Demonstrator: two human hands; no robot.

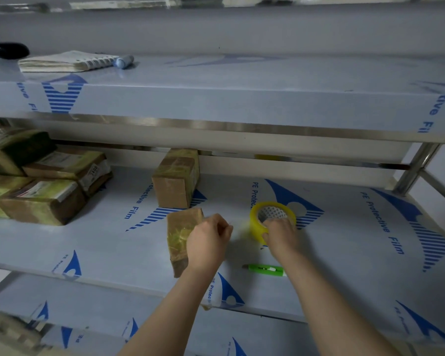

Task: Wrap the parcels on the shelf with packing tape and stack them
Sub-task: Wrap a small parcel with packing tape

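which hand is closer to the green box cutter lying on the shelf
Right. The right hand grips the yellow tape roll just beyond the green plastic box cutter; the left hand is farther to the cutter's left, beside the brown taped parcel.

My parcel-packing storeroom: steel shelving (344,227) in blue-printed protective film, taped cartons (44,199) piled left of the tape roll (255,224), a green cutter (266,269) near it.

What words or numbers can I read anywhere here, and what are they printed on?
"PE Protective Film": blue print on the middle shelf.
"tive Fi": cut-off print on the upper shelf, front edge.
Parcel labels: too blurred to read.
Tape roll core: print too small.
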